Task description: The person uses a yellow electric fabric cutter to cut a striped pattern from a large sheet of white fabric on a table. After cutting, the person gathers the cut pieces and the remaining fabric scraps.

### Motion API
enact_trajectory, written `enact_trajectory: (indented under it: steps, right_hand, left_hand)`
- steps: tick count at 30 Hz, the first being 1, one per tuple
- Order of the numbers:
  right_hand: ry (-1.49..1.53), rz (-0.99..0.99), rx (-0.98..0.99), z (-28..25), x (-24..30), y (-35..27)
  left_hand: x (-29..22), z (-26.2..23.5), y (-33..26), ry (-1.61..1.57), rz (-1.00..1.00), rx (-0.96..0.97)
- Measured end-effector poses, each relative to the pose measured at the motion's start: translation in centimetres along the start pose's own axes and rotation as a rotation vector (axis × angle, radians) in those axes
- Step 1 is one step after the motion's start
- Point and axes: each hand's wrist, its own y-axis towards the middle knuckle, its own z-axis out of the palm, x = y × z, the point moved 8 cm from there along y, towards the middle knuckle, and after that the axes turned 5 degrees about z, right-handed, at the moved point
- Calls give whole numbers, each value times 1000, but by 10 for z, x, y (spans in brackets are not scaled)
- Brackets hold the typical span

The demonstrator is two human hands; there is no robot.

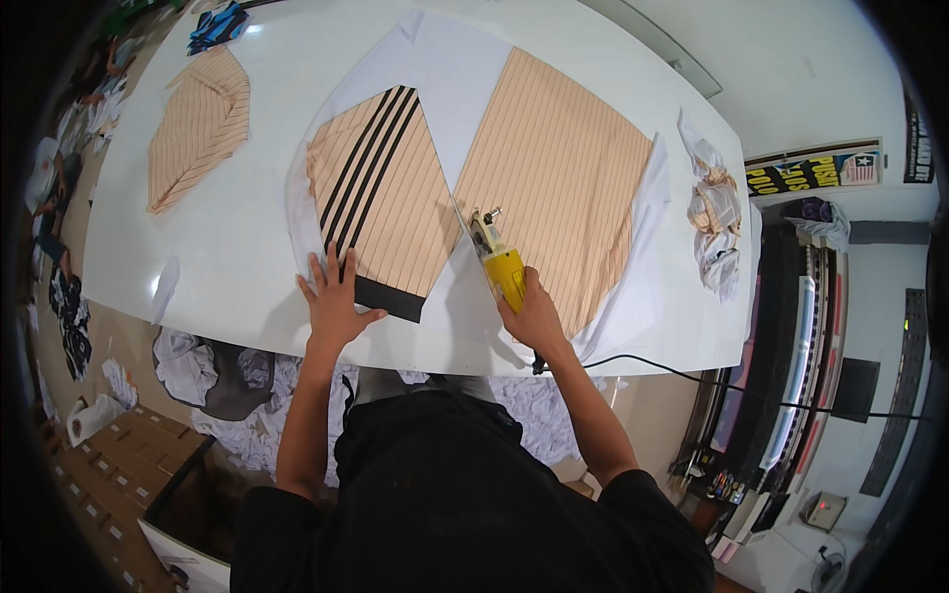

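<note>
Head view: white table [227,247]. Left hand [334,301], fingers spread wide, flat on peach pinstriped fabric panel with black stripes [381,198], at its near edge. Right hand [534,314] closed around yellow electric cutter [499,262], between that panel and second peach panel [554,178]. Third peach piece [198,124] far left. Fabric scraps [714,222] at right edge.

A long white bench [227,257] fills the middle of a brightly lit room with pale walls [791,69]. Crumpled white scraps [247,415] litter the floor below it, beside brown cardboard boxes [109,474], and a dark wide machine [791,356] stands along the right.
</note>
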Motion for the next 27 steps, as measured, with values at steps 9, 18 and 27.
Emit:
enact_trajectory:
  steps: [9, 18, 27]
  right_hand:
    - [-26, -30, -7, 4, 22, 37]
    - [-54, -34, -16, 5, 46, 71]
    - [-56, 31, -10, 2, 64, 84]
  left_hand:
    - [-2, -5, -1, -25, 7, -22]
    - [-2, -6, -2, -59, 6, -5]
    - [-2, -9, -3, -76, 16, -35]
